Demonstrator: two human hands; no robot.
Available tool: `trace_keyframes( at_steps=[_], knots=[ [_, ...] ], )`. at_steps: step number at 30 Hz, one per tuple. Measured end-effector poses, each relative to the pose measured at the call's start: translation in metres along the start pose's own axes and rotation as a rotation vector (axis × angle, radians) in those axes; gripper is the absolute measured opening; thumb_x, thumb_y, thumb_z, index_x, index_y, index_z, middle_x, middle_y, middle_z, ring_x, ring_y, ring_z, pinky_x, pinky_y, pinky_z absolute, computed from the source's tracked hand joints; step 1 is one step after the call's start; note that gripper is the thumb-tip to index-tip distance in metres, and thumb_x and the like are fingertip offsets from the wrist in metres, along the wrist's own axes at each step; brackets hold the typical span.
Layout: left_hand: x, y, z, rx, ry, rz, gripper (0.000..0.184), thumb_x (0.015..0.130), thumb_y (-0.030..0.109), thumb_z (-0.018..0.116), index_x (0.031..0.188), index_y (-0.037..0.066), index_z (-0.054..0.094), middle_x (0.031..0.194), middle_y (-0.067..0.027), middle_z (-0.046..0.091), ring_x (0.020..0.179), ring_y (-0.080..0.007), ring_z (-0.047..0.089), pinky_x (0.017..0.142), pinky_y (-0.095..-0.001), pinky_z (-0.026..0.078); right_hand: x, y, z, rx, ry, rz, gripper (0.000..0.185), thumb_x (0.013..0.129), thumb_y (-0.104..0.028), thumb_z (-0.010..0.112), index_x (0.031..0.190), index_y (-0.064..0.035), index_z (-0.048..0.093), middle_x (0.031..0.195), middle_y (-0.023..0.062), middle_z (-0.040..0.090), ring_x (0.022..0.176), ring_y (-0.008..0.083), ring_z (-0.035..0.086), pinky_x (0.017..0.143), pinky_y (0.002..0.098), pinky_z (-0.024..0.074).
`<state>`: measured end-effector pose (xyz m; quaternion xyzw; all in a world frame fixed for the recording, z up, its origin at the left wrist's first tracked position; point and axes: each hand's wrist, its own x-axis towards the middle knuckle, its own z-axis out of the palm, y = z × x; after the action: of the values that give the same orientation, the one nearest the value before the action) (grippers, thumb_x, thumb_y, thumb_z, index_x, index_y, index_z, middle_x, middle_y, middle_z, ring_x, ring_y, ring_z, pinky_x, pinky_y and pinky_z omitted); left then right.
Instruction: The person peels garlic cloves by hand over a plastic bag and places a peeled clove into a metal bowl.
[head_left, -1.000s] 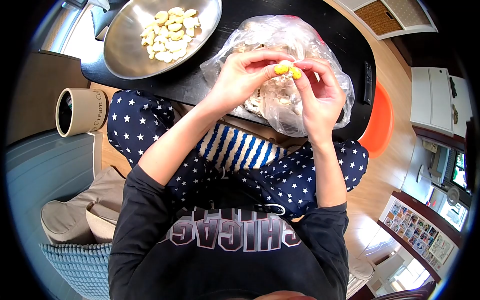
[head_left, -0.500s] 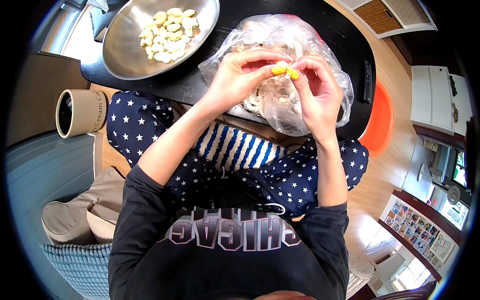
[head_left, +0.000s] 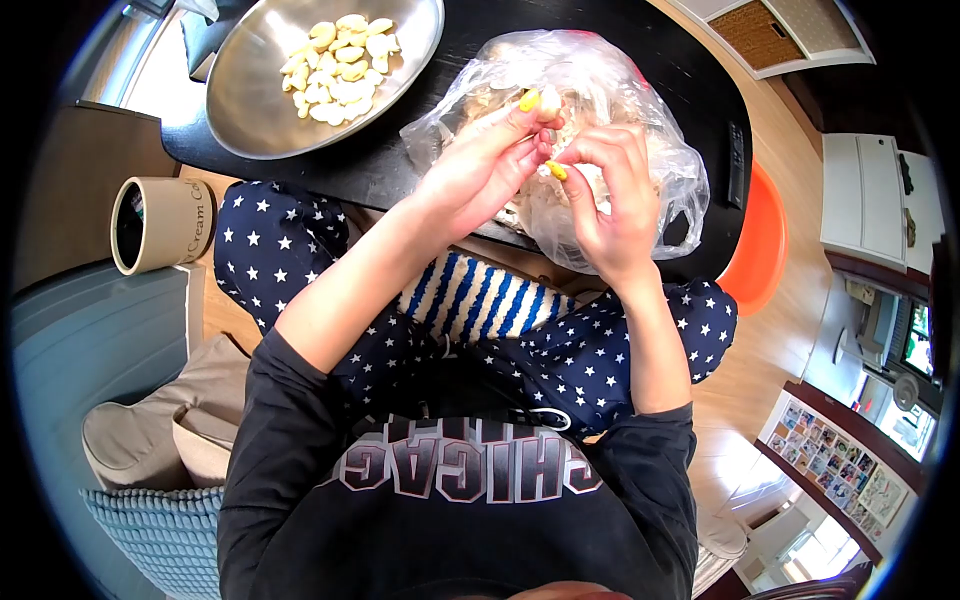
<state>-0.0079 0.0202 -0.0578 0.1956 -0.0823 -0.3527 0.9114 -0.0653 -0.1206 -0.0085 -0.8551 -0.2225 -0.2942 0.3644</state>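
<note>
Over a clear plastic bag (head_left: 655, 190), my left hand (head_left: 475, 175) pinches a pale garlic clove (head_left: 550, 104) between thumb and fingertips. Close beside it, my right hand (head_left: 615, 195) has thumb and forefinger drawn together at the left fingertips. What the right fingers hold, if anything, is too small to make out. Yellow polish covers both thumbnails. Papery, pale brown garlic skins show in the bag beneath my hands. To the left, peeled cloves (head_left: 340, 75) are heaped in a wide steel bowl (head_left: 235, 110).
The bag and bowl rest on a black table (head_left: 350, 165) with rounded corners. A dark remote control (head_left: 736, 165) lies near its right edge, beside an orange stool (head_left: 757, 240). At the left stands a beige canister (head_left: 165, 225). A striped cloth (head_left: 485, 295) is between my legs.
My hands have drawn slightly apart. The left thumb has moved up and left with the clove, now exposed, while my right hand has shifted left and a little lower.
</note>
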Motion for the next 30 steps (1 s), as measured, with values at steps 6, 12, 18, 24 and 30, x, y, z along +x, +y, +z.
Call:
trace_keyframes(
  at_steps=[6, 12, 18, 24, 30],
  knots=[
    [-0.003, -0.001, 0.004, 0.051, 0.018, -0.039, 0.030, 0.095, 0.019, 0.045, 0.117, -0.001, 0.050, 0.110, -0.0089, 0.056, 0.097, -0.0139, 0.053, 0.088, -0.0282, 0.043, 0.000, -0.002, 0.000, 0.033, 0.150, 0.190, 0.028, 0.069, 0.006, 0.066, 0.094, -0.0040, 0.060, 0.088, 0.0078, 0.058, 0.081, 0.0227, 0.053, 0.070, 0.0296, 0.0448],
    [-0.007, -0.006, 0.006, 0.042, -0.019, -0.116, 0.024, 0.094, 0.019, 0.049, 0.108, 0.000, 0.055, 0.097, -0.0033, 0.057, 0.086, -0.0084, 0.053, 0.081, -0.0223, 0.045, -0.002, 0.005, -0.002, 0.085, 0.159, 0.188, 0.021, 0.069, 0.006, 0.067, 0.087, -0.0028, 0.062, 0.083, 0.0076, 0.060, 0.078, 0.0214, 0.054, 0.067, 0.0291, 0.0454],
    [-0.004, -0.004, 0.000, -0.046, 0.078, -0.057, 0.025, 0.094, 0.021, 0.049, 0.110, 0.003, 0.054, 0.099, -0.0039, 0.055, 0.088, -0.0088, 0.052, 0.082, -0.0222, 0.045, 0.001, -0.003, 0.001, -0.007, -0.006, -0.002, 0.017, 0.068, 0.004, 0.068, 0.083, -0.0020, 0.062, 0.081, 0.0087, 0.061, 0.079, 0.0236, 0.057, 0.068, 0.0316, 0.0465],
    [-0.002, 0.004, 0.000, -0.246, 0.070, -0.099, 0.022, 0.092, 0.018, 0.053, 0.107, 0.002, 0.053, 0.102, -0.0072, 0.056, 0.089, -0.0118, 0.053, 0.084, -0.0229, 0.046, 0.001, 0.000, -0.004, 0.052, 0.092, 0.380, 0.010, 0.075, 0.001, 0.064, 0.085, -0.0015, 0.063, 0.078, 0.0093, 0.060, 0.069, 0.0202, 0.058, 0.066, 0.0292, 0.0467],
    [-0.001, 0.002, 0.004, -0.120, 0.208, -0.045, 0.023, 0.092, 0.014, 0.051, 0.109, -0.001, 0.051, 0.108, -0.0142, 0.055, 0.092, -0.0133, 0.053, 0.083, -0.0222, 0.047, -0.009, 0.023, -0.012, -0.075, -0.182, 0.616, 0.011, 0.078, -0.002, 0.062, 0.089, 0.0011, 0.062, 0.079, 0.0124, 0.060, 0.068, 0.0228, 0.060, 0.063, 0.0301, 0.0461]
  ],
)
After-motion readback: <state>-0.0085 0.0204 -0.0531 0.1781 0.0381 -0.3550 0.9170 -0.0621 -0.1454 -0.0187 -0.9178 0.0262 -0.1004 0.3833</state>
